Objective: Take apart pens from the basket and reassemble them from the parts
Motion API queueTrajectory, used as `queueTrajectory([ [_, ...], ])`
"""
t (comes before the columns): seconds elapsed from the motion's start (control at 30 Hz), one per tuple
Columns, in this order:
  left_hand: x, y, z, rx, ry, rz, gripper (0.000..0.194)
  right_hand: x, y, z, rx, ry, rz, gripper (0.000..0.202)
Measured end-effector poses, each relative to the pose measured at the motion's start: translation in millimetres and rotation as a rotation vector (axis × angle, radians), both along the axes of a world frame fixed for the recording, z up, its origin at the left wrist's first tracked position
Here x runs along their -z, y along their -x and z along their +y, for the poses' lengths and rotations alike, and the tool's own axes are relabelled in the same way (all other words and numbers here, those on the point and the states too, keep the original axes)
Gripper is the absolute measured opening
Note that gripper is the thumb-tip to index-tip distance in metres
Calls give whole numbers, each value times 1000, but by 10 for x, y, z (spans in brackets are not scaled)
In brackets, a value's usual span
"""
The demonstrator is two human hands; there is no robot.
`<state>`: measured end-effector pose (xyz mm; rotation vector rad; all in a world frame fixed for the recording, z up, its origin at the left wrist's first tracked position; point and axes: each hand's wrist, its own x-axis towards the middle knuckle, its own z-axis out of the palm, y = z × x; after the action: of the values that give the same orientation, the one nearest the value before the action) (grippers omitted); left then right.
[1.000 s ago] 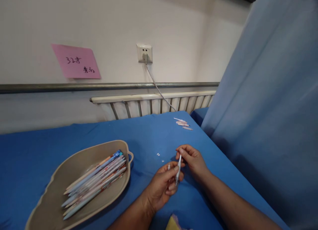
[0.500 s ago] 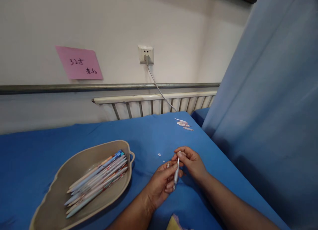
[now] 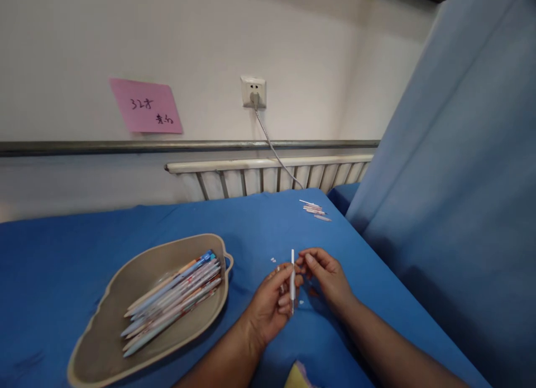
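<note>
In my left hand (image 3: 270, 304), a partly assembled pen (image 3: 292, 287) is pinched upright between thumb and fingers. A slim white tube rises from its pale grip section, and its lower end looks metallic. My right hand (image 3: 329, 273) is just to the right of it, fingers loosely bent and apart, with its fingertips close to the tube. Small white bits (image 3: 273, 260) lie on the blue cloth beyond my left hand. Another white bit (image 3: 301, 302) rests below the gap between the hands.
A beige tray (image 3: 90, 343) with several pens (image 3: 178, 296) stands on the left. Slim pen parts (image 3: 316, 209) lie at the far right of the blue cloth (image 3: 251, 226). A yellow item (image 3: 296, 375) shows at the bottom edge. A blue curtain (image 3: 452, 170) hangs at right.
My right fingers have come off the white tube and moved slightly right. The pen now stands more upright in my left hand. A white bit shows on the cloth below the hands.
</note>
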<state>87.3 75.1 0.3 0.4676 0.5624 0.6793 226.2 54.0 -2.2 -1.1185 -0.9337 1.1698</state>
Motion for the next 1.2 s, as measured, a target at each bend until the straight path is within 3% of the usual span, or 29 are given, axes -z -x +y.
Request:
queueTrajectory([
  [0.27, 19, 47, 72, -118, 230, -177, 15, 33, 44, -81, -98, -110, -148, 29],
  [0.5, 7, 44, 86, -147, 240, -188, 15, 78, 53, -75, -119, -109, -202, 32],
  [0.9, 11, 36, 88, -187, 235, -231, 19, 135, -23, 30, -20, -6, -138, 33],
  [1.2, -10, 54, 96, -197, 244, -270, 21, 135, -109, 89, 26, -69, -193, 33],
])
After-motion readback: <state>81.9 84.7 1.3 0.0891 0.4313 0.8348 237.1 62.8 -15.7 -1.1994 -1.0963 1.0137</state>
